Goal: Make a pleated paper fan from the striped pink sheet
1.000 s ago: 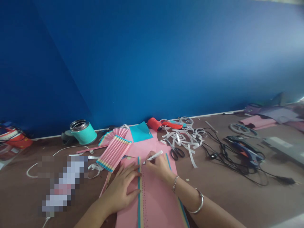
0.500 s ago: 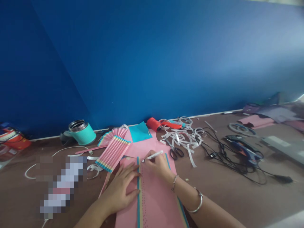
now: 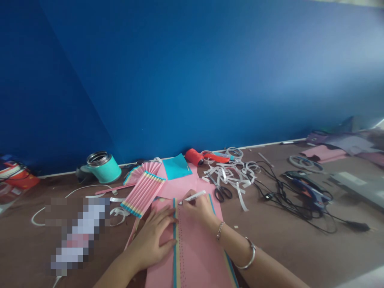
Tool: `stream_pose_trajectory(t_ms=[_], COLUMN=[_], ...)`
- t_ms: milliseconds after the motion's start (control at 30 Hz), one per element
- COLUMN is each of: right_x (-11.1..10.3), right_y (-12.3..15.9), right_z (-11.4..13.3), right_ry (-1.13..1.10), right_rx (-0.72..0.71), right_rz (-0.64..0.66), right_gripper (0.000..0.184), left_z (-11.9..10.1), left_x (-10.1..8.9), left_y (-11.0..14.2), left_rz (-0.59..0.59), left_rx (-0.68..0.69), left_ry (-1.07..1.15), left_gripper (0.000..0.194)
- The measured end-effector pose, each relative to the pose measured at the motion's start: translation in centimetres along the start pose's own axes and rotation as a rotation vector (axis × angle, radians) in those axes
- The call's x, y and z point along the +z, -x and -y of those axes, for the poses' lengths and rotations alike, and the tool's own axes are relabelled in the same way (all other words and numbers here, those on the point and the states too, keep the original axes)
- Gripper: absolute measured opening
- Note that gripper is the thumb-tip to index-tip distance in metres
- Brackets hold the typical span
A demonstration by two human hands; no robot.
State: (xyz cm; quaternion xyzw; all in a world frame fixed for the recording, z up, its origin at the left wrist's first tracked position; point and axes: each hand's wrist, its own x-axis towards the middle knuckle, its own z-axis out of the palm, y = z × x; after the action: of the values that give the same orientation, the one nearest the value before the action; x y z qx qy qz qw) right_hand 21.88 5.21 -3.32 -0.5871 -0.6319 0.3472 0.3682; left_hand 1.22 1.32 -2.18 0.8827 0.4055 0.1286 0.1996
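Note:
A pink paper sheet (image 3: 201, 250) with teal and cream striped edges lies before me, rows of small dark dots running beside its left stripe. My right hand (image 3: 199, 208) is closed around a white pen (image 3: 195, 197), its tip close to the upper end of the dotted rows. Flat on the pink paper to the left rests my left hand (image 3: 159, 234), fingers spread, thumb and fingertips touching the striped edge. Beyond it, a pleated pink paper piece (image 3: 144, 194) with teal and cream ends sits on the table.
Black-handled scissors (image 3: 223, 193) and a tangle of white strips (image 3: 231, 172) lie beyond my right hand. Black cables (image 3: 288, 200) and a blue glue gun (image 3: 313, 193) are to the right. A teal mug (image 3: 108, 168) stands back left, and a teal paper square (image 3: 177, 167) lies at the back.

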Motion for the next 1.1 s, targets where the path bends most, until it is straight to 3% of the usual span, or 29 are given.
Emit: stream_pose_trajectory(t_ms=[833, 1100], right_x=[-0.3, 0.0], right_y=[0.2, -0.2], right_z=[0.9, -0.3], right_ry=[0.059, -0.111], right_rx=[0.026, -0.074], right_rz=[-0.008, -0.076], right_gripper=[0.007, 0.009], left_z=[0.2, -0.1], left_x=[0.1, -0.1], left_y=[-0.1, 0.0], left_rz=[-0.01, -0.002], left_rx=[0.004, 0.002], left_ry=[-0.003, -0.006], left_gripper=[0.048, 0.049])
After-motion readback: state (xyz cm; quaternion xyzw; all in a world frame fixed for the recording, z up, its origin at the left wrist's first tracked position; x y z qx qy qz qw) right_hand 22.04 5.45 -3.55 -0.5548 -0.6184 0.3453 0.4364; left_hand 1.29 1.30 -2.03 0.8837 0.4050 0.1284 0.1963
